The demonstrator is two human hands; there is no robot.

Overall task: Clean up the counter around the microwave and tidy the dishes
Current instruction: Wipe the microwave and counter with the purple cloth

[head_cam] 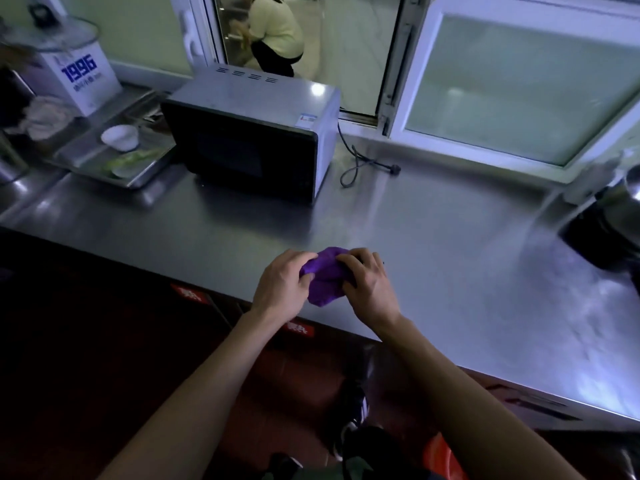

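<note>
A bunched purple cloth (325, 277) sits near the front edge of the steel counter (450, 244). My left hand (282, 284) grips its left side and my right hand (367, 284) grips its right side, fingers curled over it. The microwave (249, 136) stands at the back of the counter, door shut, its unplugged cord (363, 166) lying to its right. Left of the microwave a metal tray (86, 154) holds a white bowl (119, 136) and green vegetable scraps (133, 159).
A white box marked 1996 (78, 74) and a crumpled rag (45, 117) are at the far left. A dark pot (609, 220) stands at the right edge. A person crouches beyond the open window (273, 32). A red bin (445, 457) is on the floor.
</note>
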